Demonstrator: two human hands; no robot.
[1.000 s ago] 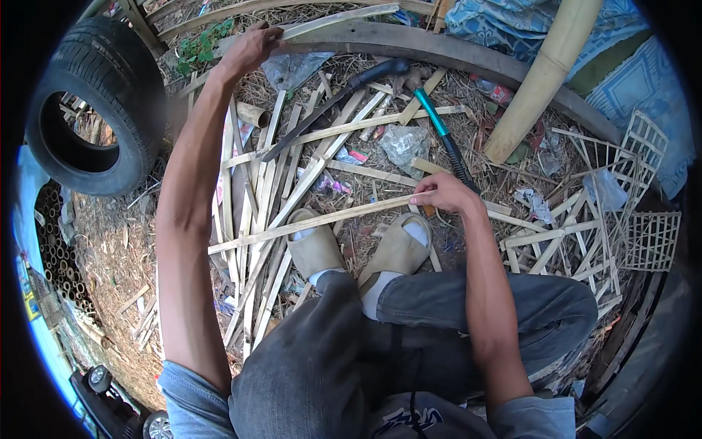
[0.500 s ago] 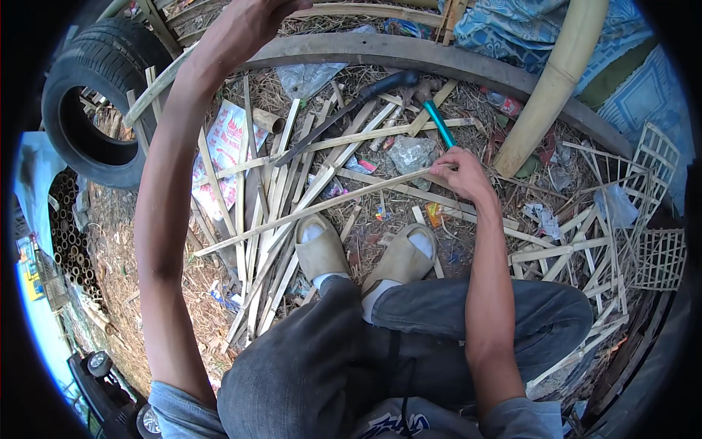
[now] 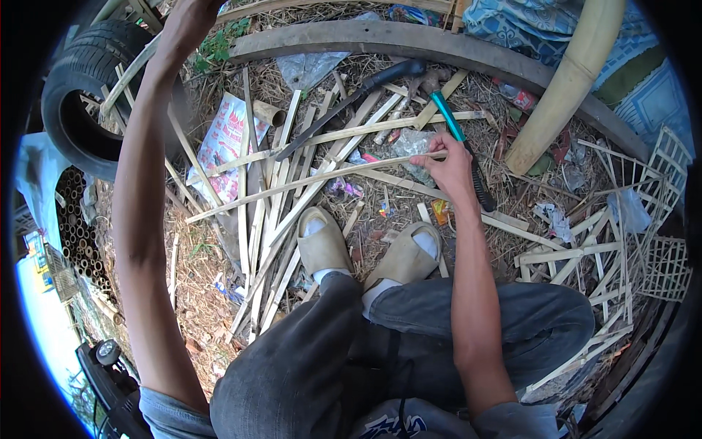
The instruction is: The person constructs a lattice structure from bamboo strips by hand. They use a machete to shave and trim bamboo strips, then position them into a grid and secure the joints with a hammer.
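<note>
My right hand pinches one end of a thin bamboo strip, which slants down to the left across a pile of similar strips. Just behind that hand lies a hammer with a teal shaft and black grip. My left hand is stretched far out to the upper left, its fingers cut off by the picture's edge, so whatever they hold is hidden. Between the two hands a machete with a black handle rests on the strips.
A thick bamboo pole leans at the right, near woven bamboo lattice. A curved plank runs along the back. Old tyres stand at left, by stacked bamboo tubes. My sandalled feet are close to the strips.
My left arm has swung left and outward, taking the hand further toward the top edge. My right hand has shifted slightly left and up, still pinching the strip.
</note>
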